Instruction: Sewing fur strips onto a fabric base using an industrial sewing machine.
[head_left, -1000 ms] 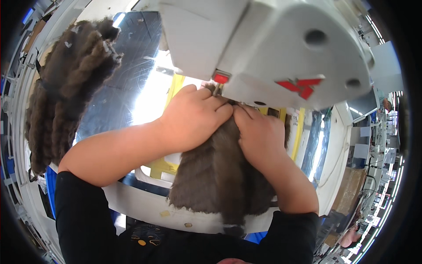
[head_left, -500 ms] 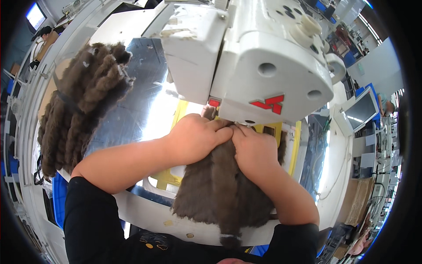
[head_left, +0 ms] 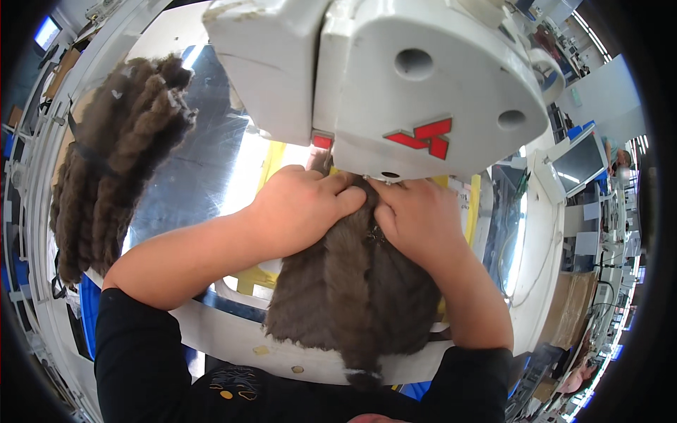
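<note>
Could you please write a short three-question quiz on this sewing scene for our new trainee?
1. True or false: both hands press on the brown fur piece under the white sewing machine head.
2. Where does the pile of brown fur strips lie? A) at the person's left B) at the person's right C) on top of the machine
3. What colour is the mark on the front of the machine head?

Key:
1. True: the left hand and right hand both rest on it, close together.
2. A
3. Red
</note>
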`<state>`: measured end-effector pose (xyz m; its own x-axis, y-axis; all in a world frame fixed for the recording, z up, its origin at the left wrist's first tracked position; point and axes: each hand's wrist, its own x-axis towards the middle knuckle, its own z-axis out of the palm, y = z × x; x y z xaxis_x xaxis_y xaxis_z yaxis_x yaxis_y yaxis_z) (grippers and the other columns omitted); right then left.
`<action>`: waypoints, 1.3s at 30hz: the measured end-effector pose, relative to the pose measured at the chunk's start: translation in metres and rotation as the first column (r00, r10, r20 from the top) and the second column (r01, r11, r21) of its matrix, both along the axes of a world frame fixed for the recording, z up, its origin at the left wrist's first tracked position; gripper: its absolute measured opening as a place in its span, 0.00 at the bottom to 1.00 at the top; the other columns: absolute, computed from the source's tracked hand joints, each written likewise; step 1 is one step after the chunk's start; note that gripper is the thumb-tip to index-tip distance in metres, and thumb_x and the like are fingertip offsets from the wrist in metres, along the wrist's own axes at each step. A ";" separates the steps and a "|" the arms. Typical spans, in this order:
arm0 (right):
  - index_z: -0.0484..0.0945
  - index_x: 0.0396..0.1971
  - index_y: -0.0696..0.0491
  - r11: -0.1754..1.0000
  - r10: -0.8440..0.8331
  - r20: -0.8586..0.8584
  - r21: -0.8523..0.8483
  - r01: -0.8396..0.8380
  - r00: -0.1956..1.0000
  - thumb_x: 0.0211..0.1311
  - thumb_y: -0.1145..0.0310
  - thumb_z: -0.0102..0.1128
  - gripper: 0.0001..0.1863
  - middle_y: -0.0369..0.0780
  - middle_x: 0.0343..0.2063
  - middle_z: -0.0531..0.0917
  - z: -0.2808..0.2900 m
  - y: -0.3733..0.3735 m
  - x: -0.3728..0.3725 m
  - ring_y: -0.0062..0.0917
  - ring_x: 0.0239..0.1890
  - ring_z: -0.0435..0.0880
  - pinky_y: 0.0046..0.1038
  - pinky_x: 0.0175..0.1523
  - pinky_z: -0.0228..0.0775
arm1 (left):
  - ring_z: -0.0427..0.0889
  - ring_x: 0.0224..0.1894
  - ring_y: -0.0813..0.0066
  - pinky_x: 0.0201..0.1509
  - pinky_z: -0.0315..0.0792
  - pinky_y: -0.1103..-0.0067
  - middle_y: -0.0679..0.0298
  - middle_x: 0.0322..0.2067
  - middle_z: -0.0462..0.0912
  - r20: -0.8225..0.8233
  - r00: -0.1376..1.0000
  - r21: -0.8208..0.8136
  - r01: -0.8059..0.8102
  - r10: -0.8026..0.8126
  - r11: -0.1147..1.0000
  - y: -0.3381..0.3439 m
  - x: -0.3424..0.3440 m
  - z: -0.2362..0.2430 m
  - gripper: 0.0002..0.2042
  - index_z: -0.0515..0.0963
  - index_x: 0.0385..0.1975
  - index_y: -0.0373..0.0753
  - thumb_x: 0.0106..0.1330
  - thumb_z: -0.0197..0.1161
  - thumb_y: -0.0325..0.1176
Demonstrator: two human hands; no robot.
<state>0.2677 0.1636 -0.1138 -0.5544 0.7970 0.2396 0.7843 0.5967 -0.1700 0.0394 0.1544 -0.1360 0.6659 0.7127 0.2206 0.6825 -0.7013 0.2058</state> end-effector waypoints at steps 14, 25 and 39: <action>0.86 0.29 0.50 0.984 -0.142 -0.062 0.098 0.148 0.988 0.55 0.68 0.64 0.05 0.40 0.31 0.82 0.005 0.006 0.013 0.40 0.32 0.85 0.44 0.37 0.77 | 0.88 0.38 0.62 0.39 0.78 0.69 0.58 0.50 0.87 -0.036 0.999 0.033 -0.002 0.004 0.999 -0.002 0.009 0.011 0.09 0.76 0.40 0.44 0.59 0.59 0.30; 0.87 0.36 0.64 0.443 -0.892 0.158 0.120 0.889 0.423 0.67 0.52 0.57 0.26 0.61 0.39 0.87 0.015 0.087 0.250 0.57 0.47 0.86 0.49 0.54 0.78 | 0.86 0.32 0.65 0.35 0.75 0.68 0.59 0.53 0.85 0.019 1.000 0.143 0.009 -0.011 0.990 -0.003 0.005 -0.003 0.10 0.75 0.41 0.43 0.60 0.60 0.30; 0.81 0.54 0.60 0.830 -0.308 -0.319 -0.551 0.089 0.896 0.73 0.69 0.57 0.16 0.39 0.29 0.82 0.054 0.009 0.093 0.22 0.33 0.78 0.27 0.40 0.72 | 0.86 0.30 0.65 0.34 0.76 0.70 0.55 0.53 0.86 0.025 1.000 0.185 0.005 -0.010 0.983 -0.005 0.004 -0.007 0.08 0.77 0.39 0.41 0.61 0.60 0.33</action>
<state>0.3605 0.1730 -0.0599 -0.3214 0.9438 -0.0776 0.6824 0.1740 -0.7100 0.0438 0.1494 -0.1429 0.6631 0.6533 0.3655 0.6735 -0.7338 0.0897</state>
